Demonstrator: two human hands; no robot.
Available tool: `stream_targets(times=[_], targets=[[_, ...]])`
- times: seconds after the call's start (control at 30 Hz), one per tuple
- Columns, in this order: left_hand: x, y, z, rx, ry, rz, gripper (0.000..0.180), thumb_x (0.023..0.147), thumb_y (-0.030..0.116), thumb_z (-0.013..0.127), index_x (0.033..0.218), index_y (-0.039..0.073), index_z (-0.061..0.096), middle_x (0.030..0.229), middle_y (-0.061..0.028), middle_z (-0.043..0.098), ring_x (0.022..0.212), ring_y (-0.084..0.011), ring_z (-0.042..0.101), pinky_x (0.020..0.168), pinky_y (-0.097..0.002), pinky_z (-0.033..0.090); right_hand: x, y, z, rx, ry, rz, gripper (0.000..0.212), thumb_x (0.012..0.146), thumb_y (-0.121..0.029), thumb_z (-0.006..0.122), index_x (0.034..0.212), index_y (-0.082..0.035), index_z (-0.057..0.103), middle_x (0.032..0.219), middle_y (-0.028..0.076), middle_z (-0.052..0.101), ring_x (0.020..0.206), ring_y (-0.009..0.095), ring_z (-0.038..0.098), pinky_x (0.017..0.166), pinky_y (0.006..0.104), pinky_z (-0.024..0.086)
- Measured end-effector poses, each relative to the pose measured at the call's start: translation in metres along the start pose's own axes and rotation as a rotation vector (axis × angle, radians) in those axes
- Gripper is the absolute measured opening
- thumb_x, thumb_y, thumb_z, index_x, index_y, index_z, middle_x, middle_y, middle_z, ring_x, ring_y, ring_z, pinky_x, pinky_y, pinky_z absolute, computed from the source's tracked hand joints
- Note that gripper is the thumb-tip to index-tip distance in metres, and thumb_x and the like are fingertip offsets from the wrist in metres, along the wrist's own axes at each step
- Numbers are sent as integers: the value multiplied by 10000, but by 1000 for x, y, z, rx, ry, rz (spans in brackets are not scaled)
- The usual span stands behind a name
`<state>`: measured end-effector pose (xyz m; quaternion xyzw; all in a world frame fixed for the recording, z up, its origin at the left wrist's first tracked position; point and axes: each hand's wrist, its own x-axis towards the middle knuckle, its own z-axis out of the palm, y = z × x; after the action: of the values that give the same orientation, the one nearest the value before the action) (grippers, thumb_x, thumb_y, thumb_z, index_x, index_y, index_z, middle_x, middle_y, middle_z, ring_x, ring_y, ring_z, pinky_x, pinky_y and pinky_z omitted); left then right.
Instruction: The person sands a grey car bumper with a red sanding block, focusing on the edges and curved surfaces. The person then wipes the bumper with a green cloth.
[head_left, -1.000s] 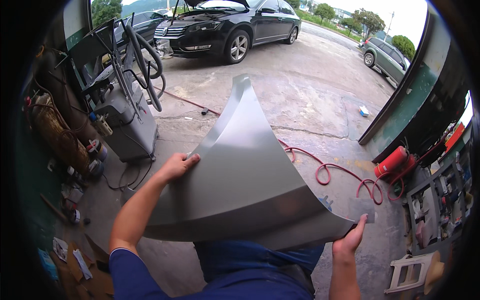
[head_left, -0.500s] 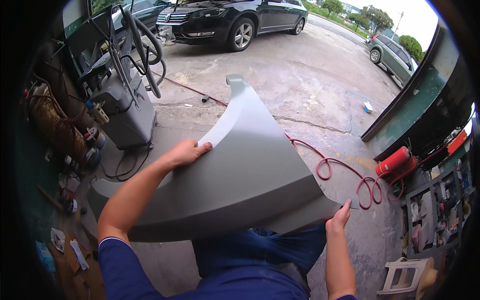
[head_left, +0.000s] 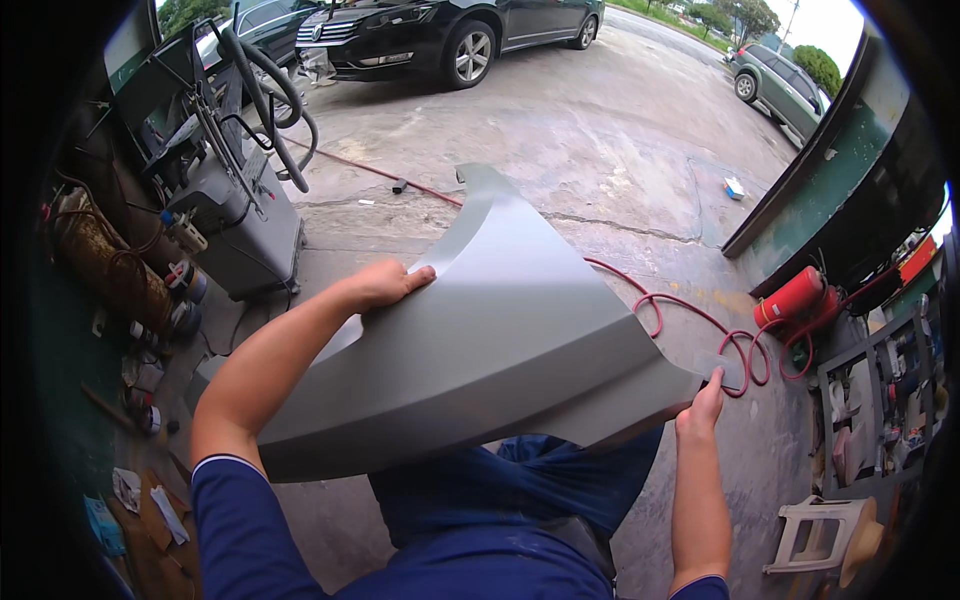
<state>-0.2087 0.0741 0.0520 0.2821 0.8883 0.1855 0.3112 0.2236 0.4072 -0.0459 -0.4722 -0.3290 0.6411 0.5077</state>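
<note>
A large grey car fender (head_left: 470, 340) is held up in front of my body, above my jeans (head_left: 500, 490). My left hand (head_left: 388, 284) grips the edge of its curved wheel-arch cutout, thumb lying on the outer face and the other fingers hidden behind the panel. At the right end, my right hand (head_left: 702, 405) pinches the narrow tab, its thumb on top and its fingers underneath. A pointed corner of the panel reaches away from me towards the doorway. My left forearm hides part of the fender's left end.
A grey wheeled machine (head_left: 235, 220) with thick hoses stands at left. Across the floor at right runs a red hose (head_left: 690, 312), near red fire extinguishers (head_left: 792, 297). A rack of parts (head_left: 875, 405) and white stool (head_left: 818, 535) line the right side. A black car (head_left: 430, 40) is parked outside.
The fender has tilted, its right end moving up and to the right with my right hand. My left hand has risen slightly, keeping its hold. The view has shifted a little.
</note>
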Motion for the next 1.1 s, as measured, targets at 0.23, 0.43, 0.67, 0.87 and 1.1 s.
stream_targets(times=[0.23,0.43,0.67,0.87,1.1], targets=[[13,3,29,-66,-77,-44,767,994,682,525,1028,-43,773,944,-178,744,827,-260,722,775,-395,563,13,-1,-29,-26,65,25,591,1079,-457,491,1374,52,549,1380,141,611,1233,284,621,1020,408,527],[3,14,58,-21,-136,-72,768,994,687,518,1034,-37,769,947,-167,738,845,-247,713,776,-387,557,29,2,-60,-61,75,-4,587,1078,-458,499,1329,67,579,1323,136,645,1174,280,644,1002,383,521],[-36,29,74,-93,-161,-67,782,1023,657,482,1052,-82,732,934,-186,734,854,-264,717,786,-394,551,71,-53,-50,-736,20,-552,543,1099,-400,500,1275,104,598,1223,106,680,1090,226,653,947,349,518],[-57,38,85,-50,-115,2,769,1031,632,487,1039,-112,679,941,-235,723,881,-301,708,832,-407,533,7,-84,83,-286,-611,-180,535,1096,-443,494,1355,16,585,1332,70,642,1227,170,589,1090,336,415],[-82,43,107,59,-62,87,725,1010,624,534,987,-93,643,945,-284,708,898,-375,706,815,-445,531,-7,-30,168,-773,-849,169,625,1053,-584,464,1111,-4,690,1066,63,698,933,150,600,824,332,457]])
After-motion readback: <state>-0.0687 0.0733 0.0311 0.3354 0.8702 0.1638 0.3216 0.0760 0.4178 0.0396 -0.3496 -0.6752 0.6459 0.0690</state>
